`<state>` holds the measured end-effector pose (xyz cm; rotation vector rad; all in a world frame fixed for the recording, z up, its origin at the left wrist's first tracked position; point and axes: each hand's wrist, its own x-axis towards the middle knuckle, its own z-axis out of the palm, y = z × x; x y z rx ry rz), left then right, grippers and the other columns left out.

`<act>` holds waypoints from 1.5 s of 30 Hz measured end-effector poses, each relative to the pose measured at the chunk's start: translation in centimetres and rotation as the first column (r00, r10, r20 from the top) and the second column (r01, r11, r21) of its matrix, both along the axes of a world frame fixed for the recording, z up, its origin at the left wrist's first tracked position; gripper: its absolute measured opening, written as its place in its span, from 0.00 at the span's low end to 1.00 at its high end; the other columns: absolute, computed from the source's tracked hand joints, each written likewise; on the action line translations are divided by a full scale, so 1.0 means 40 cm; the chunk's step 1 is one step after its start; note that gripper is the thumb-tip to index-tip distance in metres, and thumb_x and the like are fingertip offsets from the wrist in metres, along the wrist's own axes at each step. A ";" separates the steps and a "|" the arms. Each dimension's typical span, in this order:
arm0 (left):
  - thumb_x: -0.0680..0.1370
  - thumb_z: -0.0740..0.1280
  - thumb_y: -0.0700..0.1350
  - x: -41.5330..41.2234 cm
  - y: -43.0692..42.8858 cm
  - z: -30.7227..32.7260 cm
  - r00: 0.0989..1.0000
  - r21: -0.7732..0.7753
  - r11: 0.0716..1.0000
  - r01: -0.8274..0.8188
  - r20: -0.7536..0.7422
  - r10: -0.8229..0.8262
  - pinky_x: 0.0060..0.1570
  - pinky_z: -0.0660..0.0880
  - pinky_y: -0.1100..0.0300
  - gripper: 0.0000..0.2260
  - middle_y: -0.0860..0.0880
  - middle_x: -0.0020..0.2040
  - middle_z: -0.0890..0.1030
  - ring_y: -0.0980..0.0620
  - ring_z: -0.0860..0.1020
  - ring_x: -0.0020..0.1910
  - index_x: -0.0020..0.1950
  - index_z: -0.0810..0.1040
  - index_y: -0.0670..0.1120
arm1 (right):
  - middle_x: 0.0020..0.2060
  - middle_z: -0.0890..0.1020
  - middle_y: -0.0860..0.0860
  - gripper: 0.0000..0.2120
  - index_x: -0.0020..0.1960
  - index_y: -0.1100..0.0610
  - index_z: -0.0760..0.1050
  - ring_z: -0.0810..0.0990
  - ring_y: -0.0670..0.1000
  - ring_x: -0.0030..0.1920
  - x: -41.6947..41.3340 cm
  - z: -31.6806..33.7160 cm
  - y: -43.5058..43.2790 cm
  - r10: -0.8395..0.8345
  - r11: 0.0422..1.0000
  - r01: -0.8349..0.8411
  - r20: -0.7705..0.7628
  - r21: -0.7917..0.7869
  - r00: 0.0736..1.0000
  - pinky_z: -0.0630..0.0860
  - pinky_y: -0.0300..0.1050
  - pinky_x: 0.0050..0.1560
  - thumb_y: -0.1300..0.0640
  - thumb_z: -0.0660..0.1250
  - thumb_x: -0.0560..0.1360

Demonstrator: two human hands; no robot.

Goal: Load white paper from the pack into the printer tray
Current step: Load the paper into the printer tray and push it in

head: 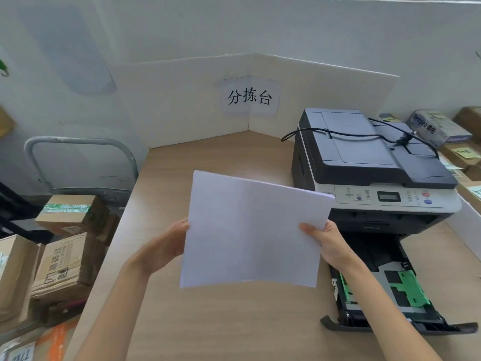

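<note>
A stack of white paper [252, 230] is held up in the air above the wooden table, tilted toward me. My left hand [166, 246] grips its left edge and my right hand [325, 243] grips its right edge, thumb on top. To the right stands a grey and black printer [369, 162]. Its black paper tray [385, 295] is pulled out toward me, with green guides inside and no paper showing in it. The paper pack is not in view.
A black cable [346, 134] lies across the printer lid. White boards [197, 100] with a paper sign fence the table's back. Cardboard boxes [62, 261] and a trolley handle [78, 144] stand off the table's left edge. More boxes [463, 152] sit behind the printer.
</note>
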<state>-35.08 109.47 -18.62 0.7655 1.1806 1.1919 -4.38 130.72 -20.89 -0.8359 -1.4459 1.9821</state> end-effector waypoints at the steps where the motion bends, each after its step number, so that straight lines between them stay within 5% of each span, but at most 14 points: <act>1: 0.73 0.69 0.56 0.005 0.007 0.002 0.997 -0.071 0.997 0.036 -0.070 -0.041 0.51 0.79 0.57 0.22 0.48 0.62 0.81 0.48 0.80 0.59 0.65 0.75 0.52 | 0.48 0.85 0.58 0.13 0.54 0.63 0.80 0.84 0.57 0.47 0.001 -0.003 0.001 0.020 1.000 -0.021 0.028 0.015 0.999 0.82 0.53 0.50 0.60 0.68 0.71; 5: 0.72 0.71 0.50 0.051 0.040 -0.016 0.963 -0.205 0.978 0.042 -0.252 -0.095 0.47 0.77 0.66 0.16 0.54 0.56 0.84 0.56 0.81 0.55 0.59 0.77 0.54 | 0.48 0.84 0.60 0.13 0.53 0.64 0.80 0.84 0.58 0.47 -0.004 -0.019 -0.004 0.005 0.998 -0.012 0.105 0.060 0.994 0.81 0.53 0.49 0.59 0.69 0.71; 8: 0.78 0.66 0.41 0.119 0.076 -0.070 0.863 -0.039 0.972 -0.233 -0.469 0.188 0.40 0.75 0.73 0.08 0.57 0.47 0.82 0.64 0.80 0.44 0.52 0.77 0.54 | 0.43 0.85 0.55 0.06 0.50 0.62 0.80 0.84 0.52 0.41 -0.005 -0.042 -0.009 -0.101 0.993 0.091 0.131 0.080 0.986 0.80 0.45 0.43 0.64 0.68 0.73; 12: 0.78 0.64 0.40 0.144 0.099 -0.149 0.722 0.031 0.917 -0.397 -0.607 0.333 0.33 0.64 0.57 0.10 0.52 0.31 0.72 0.52 0.67 0.31 0.37 0.76 0.47 | 0.43 0.83 0.57 0.07 0.51 0.66 0.79 0.82 0.53 0.41 -0.004 -0.077 0.000 -0.171 0.983 0.153 0.203 0.100 0.964 0.78 0.43 0.42 0.65 0.68 0.73; 17: 0.78 0.65 0.41 0.134 0.103 -0.210 0.776 -0.015 0.903 -0.430 -0.518 0.361 0.38 0.65 0.58 0.07 0.51 0.36 0.73 0.53 0.68 0.36 0.40 0.78 0.46 | 0.42 0.84 0.54 0.07 0.50 0.63 0.80 0.82 0.47 0.39 -0.002 -0.112 0.006 -0.166 0.985 0.150 0.224 0.088 0.960 0.78 0.35 0.39 0.67 0.66 0.74; 23: 0.72 0.71 0.31 0.162 0.085 -0.273 0.866 -0.093 0.897 -0.432 -0.321 0.384 0.40 0.77 0.68 0.16 0.58 0.40 0.86 0.57 0.82 0.42 0.48 0.82 0.52 | 0.55 0.82 0.60 0.15 0.60 0.64 0.77 0.79 0.57 0.55 0.030 -0.204 -0.005 -0.012 1.000 0.017 0.358 -0.009 0.934 0.74 0.52 0.60 0.68 0.67 0.74; 26: 0.72 0.70 0.32 0.196 0.073 -0.326 0.855 -0.177 0.869 -0.462 -0.351 0.383 0.34 0.74 0.70 0.14 0.55 0.34 0.83 0.52 0.78 0.40 0.37 0.82 0.52 | 0.46 0.82 0.57 0.08 0.52 0.63 0.80 0.77 0.55 0.48 0.059 -0.236 -0.008 0.075 0.997 -0.065 0.443 -0.038 0.894 0.71 0.44 0.49 0.66 0.67 0.74; 32: 0.73 0.70 0.34 0.191 0.100 -0.345 0.817 -0.097 0.881 -0.463 -0.433 0.382 0.38 0.74 0.70 0.16 0.60 0.34 0.84 0.64 0.78 0.36 0.39 0.82 0.57 | 0.51 0.83 0.59 0.10 0.55 0.63 0.80 0.80 0.54 0.53 0.067 -0.242 0.020 -0.021 0.998 0.043 0.429 -0.042 0.903 0.74 0.47 0.57 0.66 0.67 0.74; 39: 0.72 0.72 0.34 0.188 0.090 -0.389 0.820 -0.191 0.857 -0.478 -0.446 0.359 0.42 0.76 0.60 0.10 0.52 0.39 0.84 0.62 0.81 0.37 0.41 0.82 0.50 | 0.47 0.83 0.53 0.07 0.50 0.52 0.79 0.79 0.49 0.49 0.051 -0.264 0.021 0.041 0.999 -0.024 0.508 -0.039 0.861 0.75 0.37 0.49 0.62 0.67 0.75; 45: 0.72 0.73 0.38 0.134 0.134 -0.323 0.813 -0.266 0.847 -0.461 -0.509 0.283 0.37 0.73 0.57 0.13 0.50 0.32 0.80 0.57 0.75 0.34 0.28 0.80 0.50 | 0.48 0.84 0.50 0.13 0.53 0.45 0.78 0.81 0.50 0.51 0.028 -0.186 0.062 0.058 0.986 -0.125 0.485 0.108 0.873 0.77 0.48 0.53 0.62 0.69 0.74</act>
